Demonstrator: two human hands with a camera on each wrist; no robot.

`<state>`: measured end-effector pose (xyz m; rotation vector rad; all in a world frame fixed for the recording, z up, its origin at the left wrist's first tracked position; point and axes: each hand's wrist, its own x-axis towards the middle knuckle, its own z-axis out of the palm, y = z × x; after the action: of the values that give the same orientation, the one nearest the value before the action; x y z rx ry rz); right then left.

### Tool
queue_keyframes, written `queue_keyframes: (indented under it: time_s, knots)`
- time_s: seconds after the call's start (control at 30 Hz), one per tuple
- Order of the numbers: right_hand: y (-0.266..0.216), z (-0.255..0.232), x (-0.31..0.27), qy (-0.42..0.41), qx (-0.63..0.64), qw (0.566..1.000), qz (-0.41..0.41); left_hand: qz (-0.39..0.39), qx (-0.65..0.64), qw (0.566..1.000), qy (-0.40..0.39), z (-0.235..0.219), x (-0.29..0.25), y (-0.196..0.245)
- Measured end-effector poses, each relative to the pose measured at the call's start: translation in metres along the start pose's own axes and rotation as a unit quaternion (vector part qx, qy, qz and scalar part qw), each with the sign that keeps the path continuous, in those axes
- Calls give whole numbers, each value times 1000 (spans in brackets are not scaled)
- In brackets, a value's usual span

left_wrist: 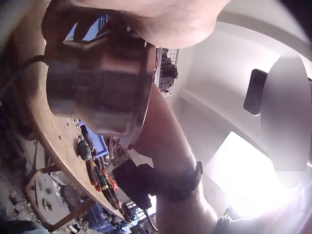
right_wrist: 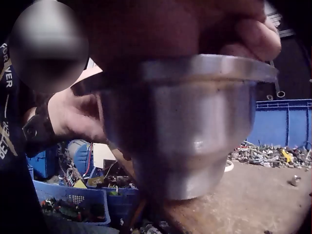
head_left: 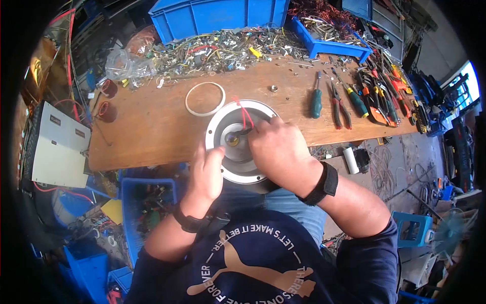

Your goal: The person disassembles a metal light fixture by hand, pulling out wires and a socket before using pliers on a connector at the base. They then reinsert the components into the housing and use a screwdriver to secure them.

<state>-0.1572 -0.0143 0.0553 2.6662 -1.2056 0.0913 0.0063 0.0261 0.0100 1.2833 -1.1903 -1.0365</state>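
Left grip [head_left: 205, 172] clamped on left side of metal housing [head_left: 240, 179], held at the surface's [head_left: 136, 137] near edge, contact with it unclear; white ring [head_left: 188, 101] lies just far of it. Red wire [head_left: 243, 115] runs from the far rim inside. Right grip [head_left: 281, 149] over the right side, fingertips hidden, can't tell if pinching anything. Risk: right knuckles snagging the wire could yank it; loose left hold could drop the housing.
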Motion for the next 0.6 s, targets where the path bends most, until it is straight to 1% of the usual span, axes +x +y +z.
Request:
queue_keyframes:
  time_s: [0.07, 0.13, 0.27, 0.37, 0.47, 0.57, 0.6]
  knots:
    - [-2, -1, 1, -22, -14, 1000, -1, -8, -7, 1000, -2, 0, -1, -4]
    - [-5, 0, 3, -25, -14, 1000, 10, -9, -16, 1000, 7, 0, -1, -4]
    - [-7, 1, 7, -12, -9, 1000, 14, 7, -47, 999, 8, 4, -2, -1]
    - [-7, 3, 6, 25, 10, 999, 33, 19, -56, 998, 6, 4, -1, -1]
    - [-7, 7, 3, 133, 84, 987, 44, 3, -97, 995, 15, 5, -4, 4]
    - [-5, 8, 0, 165, 121, 979, 20, -10, -130, 991, 21, 6, -5, 1]
    - [-5, 9, -2, 154, 124, 980, 27, -2, -116, 993, 17, 5, -5, 1]
